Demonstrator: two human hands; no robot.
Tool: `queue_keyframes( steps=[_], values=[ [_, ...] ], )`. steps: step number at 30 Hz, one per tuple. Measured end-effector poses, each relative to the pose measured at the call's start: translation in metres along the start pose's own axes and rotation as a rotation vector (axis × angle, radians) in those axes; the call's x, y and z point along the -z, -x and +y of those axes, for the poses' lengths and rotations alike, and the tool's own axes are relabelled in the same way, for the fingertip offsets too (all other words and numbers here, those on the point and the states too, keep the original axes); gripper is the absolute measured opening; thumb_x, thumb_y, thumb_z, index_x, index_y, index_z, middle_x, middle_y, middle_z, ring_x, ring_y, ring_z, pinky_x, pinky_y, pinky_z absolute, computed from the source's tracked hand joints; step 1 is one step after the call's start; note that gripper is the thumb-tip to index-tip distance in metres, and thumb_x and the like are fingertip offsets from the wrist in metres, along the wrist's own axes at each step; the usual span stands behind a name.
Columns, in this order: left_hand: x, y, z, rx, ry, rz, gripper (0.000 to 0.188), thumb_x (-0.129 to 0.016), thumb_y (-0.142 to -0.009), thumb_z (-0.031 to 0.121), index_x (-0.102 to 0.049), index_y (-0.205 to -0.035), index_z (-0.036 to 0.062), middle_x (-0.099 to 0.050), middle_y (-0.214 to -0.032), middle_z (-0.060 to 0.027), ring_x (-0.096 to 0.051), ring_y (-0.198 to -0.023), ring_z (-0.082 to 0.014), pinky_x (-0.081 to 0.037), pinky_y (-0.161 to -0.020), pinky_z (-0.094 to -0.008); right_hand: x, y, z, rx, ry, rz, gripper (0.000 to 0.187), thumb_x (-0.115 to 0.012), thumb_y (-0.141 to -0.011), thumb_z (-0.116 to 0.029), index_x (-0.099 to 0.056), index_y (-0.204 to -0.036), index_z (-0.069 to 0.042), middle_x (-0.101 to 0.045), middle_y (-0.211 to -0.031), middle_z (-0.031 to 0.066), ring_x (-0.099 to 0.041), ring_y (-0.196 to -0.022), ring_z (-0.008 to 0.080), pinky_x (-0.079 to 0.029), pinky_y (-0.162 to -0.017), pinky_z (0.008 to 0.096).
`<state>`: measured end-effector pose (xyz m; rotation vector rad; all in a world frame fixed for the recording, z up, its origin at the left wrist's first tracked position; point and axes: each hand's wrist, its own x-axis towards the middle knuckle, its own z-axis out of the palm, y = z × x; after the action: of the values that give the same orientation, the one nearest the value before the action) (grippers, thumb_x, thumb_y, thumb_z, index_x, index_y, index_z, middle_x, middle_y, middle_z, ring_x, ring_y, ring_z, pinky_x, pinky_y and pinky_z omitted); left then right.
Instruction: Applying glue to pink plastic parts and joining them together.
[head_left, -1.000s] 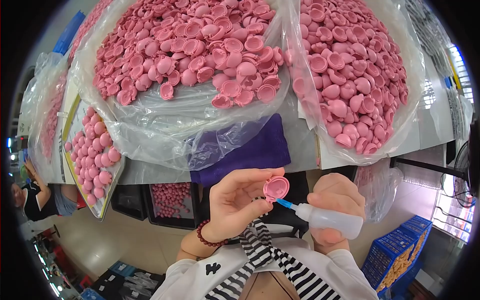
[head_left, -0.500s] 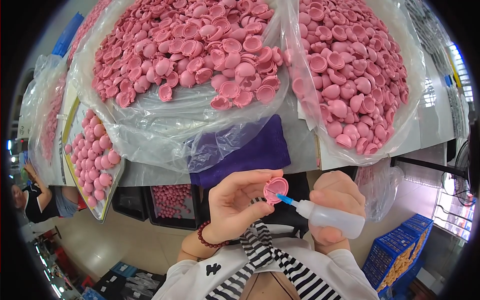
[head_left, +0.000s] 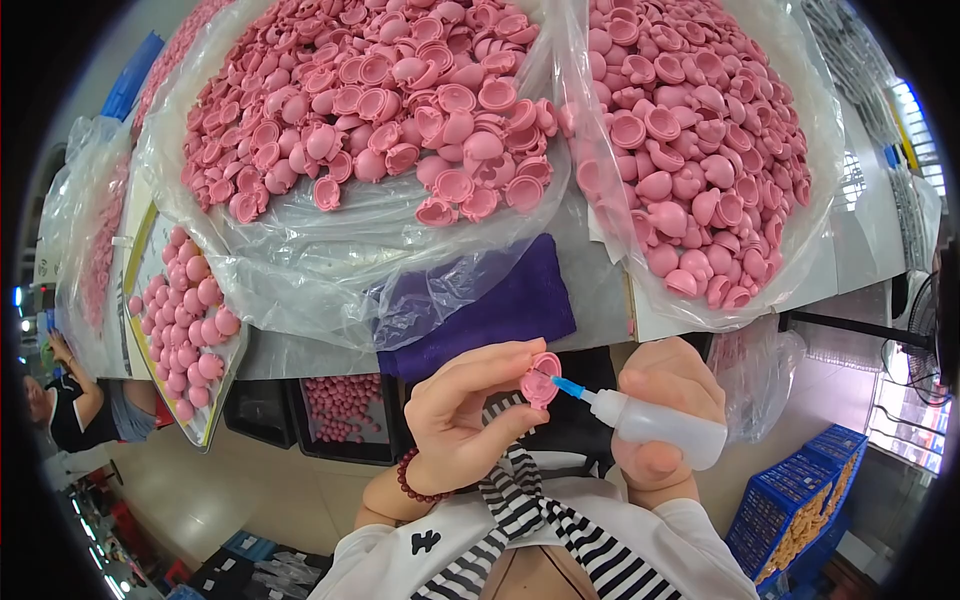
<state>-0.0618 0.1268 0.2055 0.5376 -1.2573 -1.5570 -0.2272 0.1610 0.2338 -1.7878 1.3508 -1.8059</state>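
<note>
Between the thumb and fingers of my left hand (head_left: 462, 405) is a pink half-shell (head_left: 541, 381), its hollow side turned to the right. My right hand (head_left: 668, 415) is wrapped round a translucent squeeze bottle (head_left: 672, 430) lying nearly level. The bottle's blue tip (head_left: 569, 387) reaches the hollow of the shell; whether it touches the inner wall I cannot tell. A fine needle seems to extend from the tip. Both hands are held close to my body, just off the table's near edge.
Plastic bags heaped with pink half-shells (head_left: 370, 100) and more pink pieces (head_left: 690, 150) cover the table. A purple cloth (head_left: 480, 310) lies near its edge. Pink balls (head_left: 185, 320) fill a tray at left; a black bin (head_left: 345, 450) sits below. Blue crates (head_left: 790, 500) stand at lower right.
The pink half-shell and my left hand have shifted slightly left, and the shell has turned more side-on. The bottle's tip has moved a little left with it.
</note>
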Motion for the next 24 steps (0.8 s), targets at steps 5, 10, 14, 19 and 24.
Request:
queue_keyframes(
  steps=[5, 10, 14, 19, 24],
  values=[
    [-0.002, -0.001, 0.002, -0.054, -0.044, 0.005, 0.039, -0.065, -0.069, -0.013, -0.054, -0.106, -0.0078, -0.053, -0.112, -0.0242, -0.056, -0.102, -0.0275, -0.048, -0.085, -0.0334, 0.0, -0.003, -0.002, 0.036, 0.027, 0.004, 0.052, -0.059, -0.079, -0.048, -0.064, -0.086, 0.003, -0.057, -0.064, 0.0041, -0.052, -0.053, 0.0161, -0.041, -0.046, 0.0258],
    [0.005, 0.004, -0.011, 0.056, 0.313, -0.041, 0.035, -0.058, -0.076, -0.01, -0.047, -0.108, -0.0037, -0.053, -0.114, -0.024, -0.054, -0.105, -0.0282, -0.043, -0.091, -0.0383, 0.026, 0.002, 0.014, 0.151, -0.056, 0.367, 0.045, -0.062, -0.079, -0.041, -0.06, -0.088, 0.003, -0.057, -0.072, 0.009, -0.054, -0.061, 0.0213, -0.044, -0.054, 0.034],
    [0.01, 0.0, -0.009, 0.263, 0.794, -0.012, 0.035, -0.061, -0.081, 0.009, -0.045, -0.111, 0.0101, -0.058, -0.107, -0.0135, -0.058, -0.073, -0.0256, -0.049, -0.062, -0.035, 0.12, -0.012, 0.045, -0.169, 0.422, 0.656, 0.034, -0.053, -0.084, -0.006, -0.046, -0.114, 0.007, -0.056, -0.104, 0.0153, -0.053, -0.103, 0.0228, -0.043, -0.086, 0.0306],
    [-0.006, -0.008, -0.007, 0.546, 1.221, 0.022, 0.009, -0.048, -0.09, 0.017, -0.044, -0.097, 0.0129, -0.049, -0.081, -0.0037, -0.044, -0.067, -0.0179, -0.041, -0.058, -0.0299, 0.281, -0.012, 0.098, -0.316, 0.826, 0.707, 0.037, -0.067, -0.076, -0.009, -0.053, -0.105, 0.009, -0.061, -0.101, 0.015, -0.059, -0.091, 0.0196, -0.047, -0.074, 0.0268],
    [0.017, 0.0, -0.024, 0.478, 1.261, -0.196, 0.044, -0.059, -0.082, 0.01, -0.038, -0.12, 0.0183, -0.043, -0.101, 0.0005, -0.039, -0.077, -0.0146, -0.039, -0.07, -0.0297, 0.279, -0.004, 0.162, -0.357, 0.812, 0.716, 0.038, -0.07, -0.068, -0.018, -0.058, -0.098, 0.002, -0.061, -0.089, 0.0158, -0.06, -0.08, 0.0283, -0.048, -0.068, 0.0353]
  ],
)
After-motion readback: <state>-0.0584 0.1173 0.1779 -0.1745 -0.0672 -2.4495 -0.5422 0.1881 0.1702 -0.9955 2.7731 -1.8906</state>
